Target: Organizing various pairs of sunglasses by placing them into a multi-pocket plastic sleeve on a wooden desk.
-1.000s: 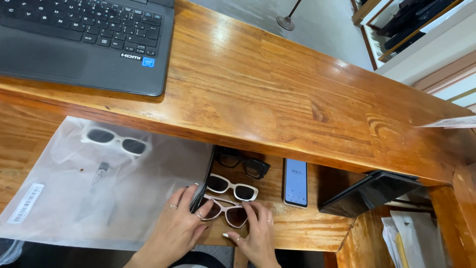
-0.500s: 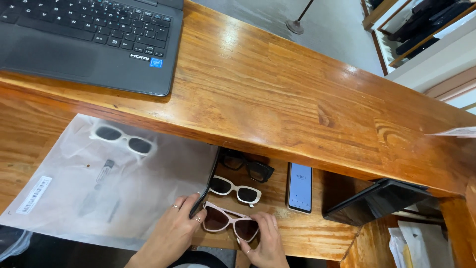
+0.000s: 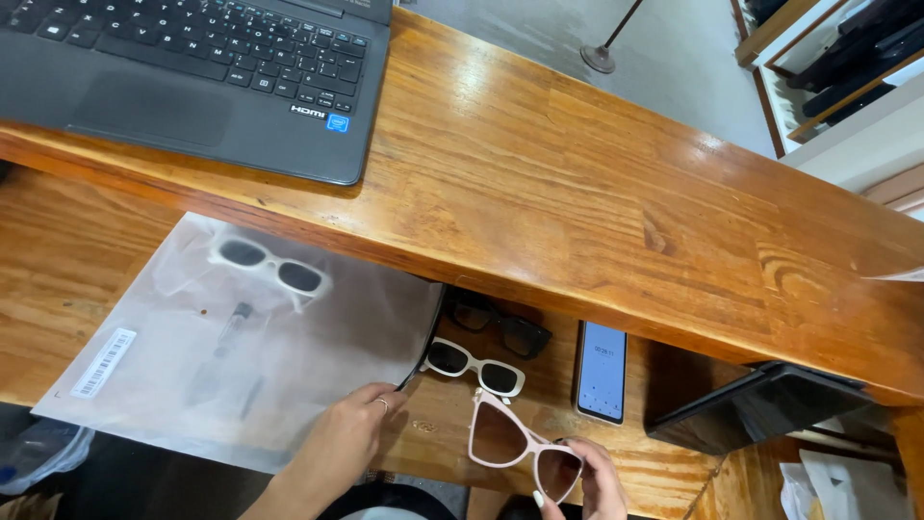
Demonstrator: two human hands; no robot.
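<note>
A clear plastic bag [image 3: 241, 337] lies flat on the lower wooden surface [image 3: 58, 270], a white rectangular barcode label [image 3: 103, 363] near its left edge and white sunglasses [image 3: 269, 267] showing through it. The left hand [image 3: 351, 433] rests spread on the bag's right edge. Right of the bag, the right hand [image 3: 592, 481] pinches pink sunglasses [image 3: 520, 448] by one lens. Beyond them lie white-framed sunglasses [image 3: 474, 367], black sunglasses [image 3: 500, 325] and a phone [image 3: 603, 371]. Above the bag, a raised wooden shelf [image 3: 577, 202] carries a dark laptop [image 3: 192, 77]. Grey floor [image 3: 674, 39] shows beyond.
</note>
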